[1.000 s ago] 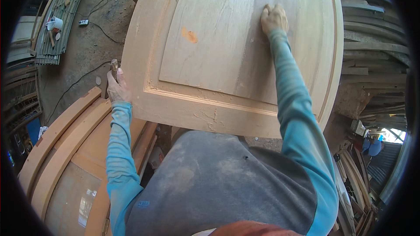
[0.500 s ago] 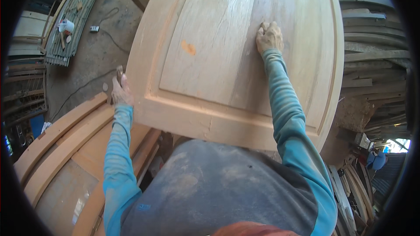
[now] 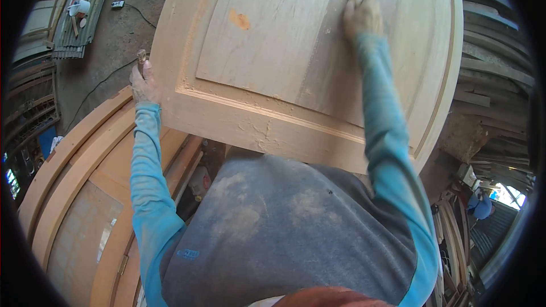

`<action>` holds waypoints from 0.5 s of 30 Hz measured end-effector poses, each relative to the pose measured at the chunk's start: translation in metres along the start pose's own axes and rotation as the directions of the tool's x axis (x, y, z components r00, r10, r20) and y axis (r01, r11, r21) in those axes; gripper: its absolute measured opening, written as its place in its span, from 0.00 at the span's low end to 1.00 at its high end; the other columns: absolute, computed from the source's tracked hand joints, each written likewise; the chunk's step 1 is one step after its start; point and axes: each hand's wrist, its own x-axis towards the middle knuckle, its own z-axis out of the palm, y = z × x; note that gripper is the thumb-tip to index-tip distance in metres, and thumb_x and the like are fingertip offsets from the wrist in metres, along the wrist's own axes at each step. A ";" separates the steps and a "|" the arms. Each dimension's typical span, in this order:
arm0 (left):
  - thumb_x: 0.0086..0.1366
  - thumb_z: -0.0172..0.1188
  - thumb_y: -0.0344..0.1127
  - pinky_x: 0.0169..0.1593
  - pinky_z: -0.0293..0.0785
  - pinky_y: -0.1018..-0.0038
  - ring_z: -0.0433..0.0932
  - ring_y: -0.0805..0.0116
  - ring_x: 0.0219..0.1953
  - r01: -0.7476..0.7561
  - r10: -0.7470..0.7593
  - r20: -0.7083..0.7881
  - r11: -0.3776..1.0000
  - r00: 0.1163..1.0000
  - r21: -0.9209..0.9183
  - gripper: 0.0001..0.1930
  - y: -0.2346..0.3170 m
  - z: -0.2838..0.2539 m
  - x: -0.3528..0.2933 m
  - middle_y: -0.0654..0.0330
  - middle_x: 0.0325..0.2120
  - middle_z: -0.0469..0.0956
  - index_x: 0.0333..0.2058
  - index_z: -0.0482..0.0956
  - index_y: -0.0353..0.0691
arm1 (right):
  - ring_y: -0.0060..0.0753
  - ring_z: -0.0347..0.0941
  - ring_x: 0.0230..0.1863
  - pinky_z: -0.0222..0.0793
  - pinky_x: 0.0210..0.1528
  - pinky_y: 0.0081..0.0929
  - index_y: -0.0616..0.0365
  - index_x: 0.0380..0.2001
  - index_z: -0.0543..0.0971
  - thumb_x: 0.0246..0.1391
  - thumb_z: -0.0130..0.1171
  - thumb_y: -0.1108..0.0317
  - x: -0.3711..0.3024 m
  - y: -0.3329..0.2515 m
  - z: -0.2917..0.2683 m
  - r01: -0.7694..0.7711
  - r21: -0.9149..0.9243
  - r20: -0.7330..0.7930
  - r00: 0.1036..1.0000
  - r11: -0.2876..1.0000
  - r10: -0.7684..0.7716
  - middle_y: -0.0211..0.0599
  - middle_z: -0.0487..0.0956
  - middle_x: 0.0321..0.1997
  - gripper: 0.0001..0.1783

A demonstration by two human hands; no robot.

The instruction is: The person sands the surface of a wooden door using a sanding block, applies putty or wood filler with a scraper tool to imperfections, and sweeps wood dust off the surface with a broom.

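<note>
A large pale wooden door (image 3: pixel 227 119) with a raised centre panel (image 3: pixel 267 28) lies flat in front of me. My right hand (image 3: pixel 361 17) presses down on the far part of the panel with its fingers bent; whatever is under the palm is hidden. My left hand (image 3: pixel 145 82) grips the door's left edge, and a small dark object (image 3: pixel 141 54) sticks up above its fingers. An orange filler patch (image 3: pixel 240 20) marks the panel. Both arms are in light blue sleeves.
Curved wooden frames (image 3: pixel 74 165) lie stacked at the lower left. A white cup (image 3: pixel 81 7) stands on a corrugated sheet at the upper left, with a cable (image 3: pixel 108 79) across the dirt floor. Timber is stacked on the right, and a person in blue (image 3: pixel 482 204) is beyond it.
My right hand slid toward me on the panel, then back away to the far part. The left hand has stayed on the door's edge.
</note>
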 end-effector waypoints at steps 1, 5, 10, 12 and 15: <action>0.75 0.45 0.58 0.49 0.71 0.52 0.77 0.38 0.44 0.030 -0.030 -0.001 1.000 1.000 -0.001 0.28 -0.008 -0.001 -0.004 0.39 0.41 0.77 0.50 0.74 0.34 | 0.57 0.75 0.49 0.72 0.52 0.49 0.54 0.44 0.78 0.60 0.57 0.57 -0.043 -0.006 0.003 0.021 0.067 -0.008 1.000 0.998 -0.021 0.51 0.78 0.47 0.15; 0.75 0.45 0.60 0.51 0.70 0.50 0.76 0.35 0.49 0.196 -0.191 0.083 0.979 0.978 -0.060 0.30 0.022 -0.012 -0.013 0.36 0.46 0.75 0.51 0.74 0.34 | 0.57 0.76 0.48 0.72 0.51 0.50 0.56 0.40 0.76 0.60 0.57 0.59 -0.117 -0.007 -0.004 -0.053 0.196 0.077 0.996 0.979 0.039 0.51 0.79 0.45 0.13; 0.75 0.45 0.60 0.51 0.70 0.50 0.76 0.36 0.49 0.060 -0.058 0.043 0.997 0.997 -0.056 0.30 0.013 0.007 0.008 0.37 0.48 0.75 0.52 0.73 0.34 | 0.61 0.76 0.48 0.72 0.51 0.52 0.60 0.42 0.76 0.62 0.54 0.53 0.077 0.035 0.032 -0.095 0.029 -0.084 0.992 0.995 0.097 0.58 0.79 0.45 0.19; 0.75 0.46 0.60 0.51 0.70 0.50 0.77 0.36 0.49 0.057 -0.054 0.041 0.997 0.998 -0.057 0.30 0.010 0.002 0.005 0.38 0.48 0.75 0.52 0.73 0.34 | 0.62 0.76 0.48 0.72 0.51 0.52 0.61 0.43 0.75 0.64 0.53 0.53 0.077 0.029 0.035 -0.101 0.008 -0.065 0.993 0.995 0.101 0.60 0.79 0.46 0.20; 0.75 0.46 0.59 0.51 0.70 0.49 0.77 0.35 0.48 0.137 -0.135 0.044 0.990 0.990 -0.042 0.30 0.012 -0.007 -0.007 0.38 0.46 0.77 0.53 0.72 0.35 | 0.60 0.76 0.48 0.74 0.49 0.50 0.60 0.43 0.75 0.64 0.54 0.57 -0.021 -0.021 0.012 -0.036 0.060 0.096 0.995 0.998 0.030 0.58 0.78 0.47 0.16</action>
